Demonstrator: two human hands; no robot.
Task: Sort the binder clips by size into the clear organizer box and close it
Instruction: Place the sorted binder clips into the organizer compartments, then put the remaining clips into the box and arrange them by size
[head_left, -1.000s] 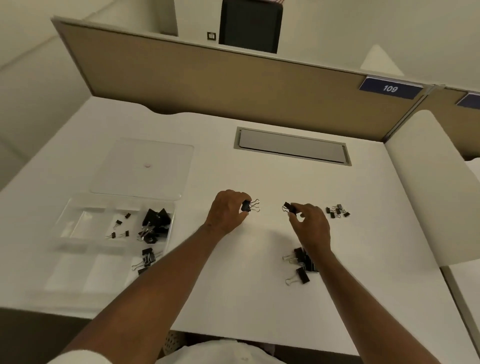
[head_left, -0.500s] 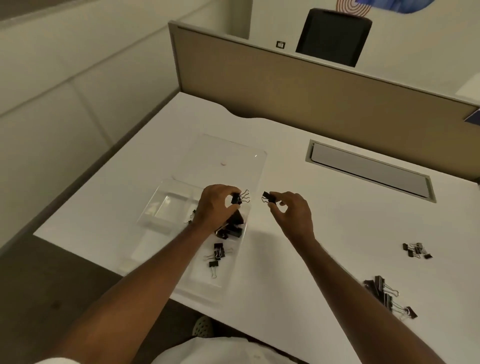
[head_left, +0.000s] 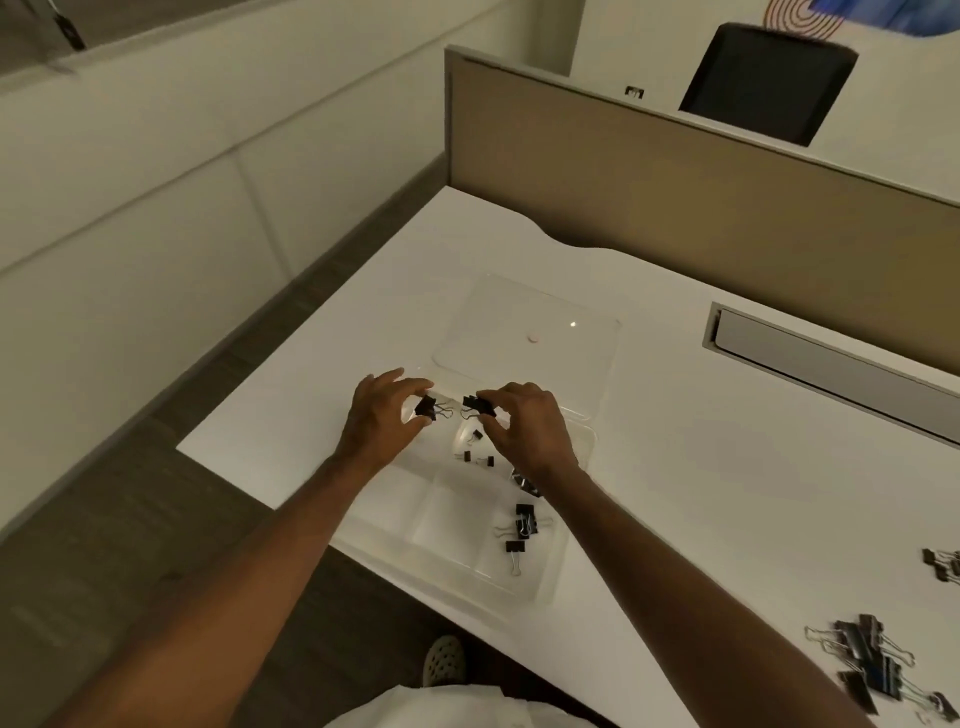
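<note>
1. Clear plastic organizer box (head_left: 540, 582) lies open on the white bench (head_left: 701, 493), lid (head_left: 524, 332) flat behind it; several clips already sit in its compartments.
2. Head view: left hand (head_left: 382, 418) pinches one small black clip (head_left: 426, 406); right hand (head_left: 530, 423) pinches another (head_left: 475, 402), both over the far compartments.
3. Judgement: clips are light, stiff, springy; grip the black body, since the wire loops swing.
4. Unsorted clips (head_left: 872, 660) wait at the right edge.

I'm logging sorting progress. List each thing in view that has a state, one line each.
left hand: pinching a binder clip over the box
right hand: pinching another clip
organizer box: open, partly filled
lid: laid back flat
loose clips: unsorted on the desk
</note>
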